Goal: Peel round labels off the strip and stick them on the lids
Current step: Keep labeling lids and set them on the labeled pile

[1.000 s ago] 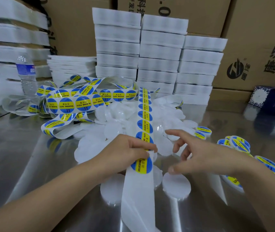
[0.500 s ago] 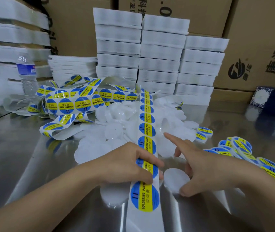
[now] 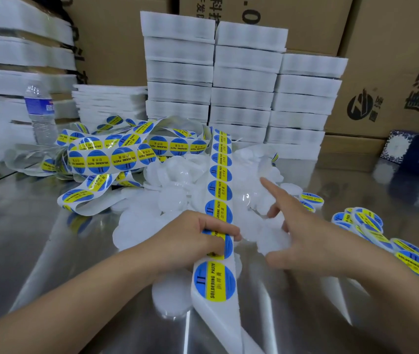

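Item: long white backing strip [image 3: 219,190] carrying round blue-and-yellow paper labels [image 3: 214,281]. It is draped from the heap down across the shiny steel tabletop [image 3: 37,238].
Handling: likely thin, limp and very light. A lifted label would be tacky and crease-prone, so it is best taken at its edge.
Left hand [image 3: 203,238]: fingers and thumb curled round the strip.
Right hand [image 3: 305,238]: forefinger straight, holding nothing, over the pile of white round plastic lids [image 3: 175,200], which look light and slippery.

Strip pulled nearer – right hand shifted onto the lid pile.
The left hand [image 3: 198,236] has drawn the strip [image 3: 219,190] toward the person – one full label [image 3: 214,281] now lies clear below its grip; the right hand [image 3: 302,236] moved up over the lids [image 3: 267,238], index finger raised.
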Action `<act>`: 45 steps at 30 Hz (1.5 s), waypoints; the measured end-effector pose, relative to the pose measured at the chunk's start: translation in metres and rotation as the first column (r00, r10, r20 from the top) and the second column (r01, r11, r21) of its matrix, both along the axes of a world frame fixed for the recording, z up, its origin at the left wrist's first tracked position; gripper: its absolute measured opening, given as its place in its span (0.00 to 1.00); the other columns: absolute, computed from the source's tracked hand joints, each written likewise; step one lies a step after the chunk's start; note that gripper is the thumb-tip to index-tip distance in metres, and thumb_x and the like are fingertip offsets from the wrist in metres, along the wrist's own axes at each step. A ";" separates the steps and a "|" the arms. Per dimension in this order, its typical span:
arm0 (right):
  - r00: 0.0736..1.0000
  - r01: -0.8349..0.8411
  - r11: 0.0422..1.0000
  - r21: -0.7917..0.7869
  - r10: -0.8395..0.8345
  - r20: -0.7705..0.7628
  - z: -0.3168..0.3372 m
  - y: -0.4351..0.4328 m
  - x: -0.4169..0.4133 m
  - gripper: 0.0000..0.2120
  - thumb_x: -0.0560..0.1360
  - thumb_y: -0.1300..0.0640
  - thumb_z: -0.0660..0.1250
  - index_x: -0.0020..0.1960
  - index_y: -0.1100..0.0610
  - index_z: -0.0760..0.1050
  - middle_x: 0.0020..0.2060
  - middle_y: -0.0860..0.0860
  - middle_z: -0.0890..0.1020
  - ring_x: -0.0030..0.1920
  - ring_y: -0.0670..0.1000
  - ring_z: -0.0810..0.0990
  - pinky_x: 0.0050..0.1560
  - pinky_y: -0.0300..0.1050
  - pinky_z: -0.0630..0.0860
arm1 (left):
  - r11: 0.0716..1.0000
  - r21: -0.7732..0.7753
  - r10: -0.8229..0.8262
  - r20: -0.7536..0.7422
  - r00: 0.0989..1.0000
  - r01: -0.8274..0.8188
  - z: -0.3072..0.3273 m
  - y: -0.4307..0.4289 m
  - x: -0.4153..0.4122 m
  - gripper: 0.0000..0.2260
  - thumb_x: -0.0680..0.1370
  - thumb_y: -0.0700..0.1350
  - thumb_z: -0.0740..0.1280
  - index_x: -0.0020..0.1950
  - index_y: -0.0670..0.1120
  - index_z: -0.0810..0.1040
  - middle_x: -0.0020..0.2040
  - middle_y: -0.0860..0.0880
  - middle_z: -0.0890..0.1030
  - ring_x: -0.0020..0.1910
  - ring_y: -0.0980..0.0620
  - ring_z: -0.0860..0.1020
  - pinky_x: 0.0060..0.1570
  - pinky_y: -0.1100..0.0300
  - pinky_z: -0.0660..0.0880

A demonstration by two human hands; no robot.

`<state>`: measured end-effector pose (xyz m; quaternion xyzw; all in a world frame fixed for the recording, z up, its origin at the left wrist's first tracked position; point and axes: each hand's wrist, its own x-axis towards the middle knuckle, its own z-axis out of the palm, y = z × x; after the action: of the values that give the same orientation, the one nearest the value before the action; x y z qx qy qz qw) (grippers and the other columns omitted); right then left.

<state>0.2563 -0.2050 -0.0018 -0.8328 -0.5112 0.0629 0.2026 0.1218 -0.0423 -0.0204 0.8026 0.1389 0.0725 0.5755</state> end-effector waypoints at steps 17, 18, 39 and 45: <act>0.968 -0.213 0.885 0.415 0.133 0.214 -0.010 0.014 -0.018 0.50 0.63 0.48 0.74 0.69 0.26 0.41 0.53 0.34 0.67 0.54 0.39 0.68 0.54 0.24 0.61 | 0.984 -0.147 0.105 0.047 0.993 -0.098 -0.004 0.001 0.003 0.06 0.69 0.50 0.73 0.41 0.49 0.86 0.42 0.44 0.86 0.43 0.44 0.84 0.51 0.51 0.80; 0.962 -0.214 0.886 0.412 0.118 0.248 -0.009 0.015 -0.018 0.49 0.64 0.48 0.75 0.69 0.26 0.44 0.55 0.35 0.66 0.56 0.38 0.67 0.55 0.23 0.60 | 0.983 -0.149 0.115 0.058 0.992 -0.105 -0.005 0.002 0.003 0.05 0.70 0.49 0.73 0.40 0.49 0.86 0.42 0.44 0.86 0.43 0.45 0.84 0.51 0.52 0.80; 0.552 0.498 0.822 0.275 -0.055 -0.832 0.015 0.013 -0.006 0.22 0.75 0.44 0.62 0.29 0.53 0.83 0.29 0.46 0.79 0.25 0.44 0.72 0.30 0.40 0.68 | 0.973 -0.186 0.155 0.073 0.985 -0.139 -0.006 0.004 0.004 0.06 0.74 0.51 0.70 0.40 0.53 0.85 0.37 0.51 0.85 0.34 0.56 0.82 0.35 0.65 0.75; 0.560 0.494 0.827 0.268 -0.067 -0.826 0.013 0.014 -0.006 0.21 0.75 0.44 0.62 0.30 0.53 0.83 0.29 0.45 0.80 0.26 0.44 0.71 0.31 0.40 0.69 | 0.970 -0.206 0.149 0.082 0.985 -0.129 -0.006 0.004 0.004 0.06 0.74 0.50 0.70 0.40 0.51 0.86 0.37 0.50 0.85 0.32 0.55 0.81 0.33 0.65 0.75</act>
<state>0.2505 -0.1912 0.0111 -0.7147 -0.2228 0.2611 0.6094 0.1258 -0.0384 -0.0264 0.7244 0.1733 0.1373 0.6530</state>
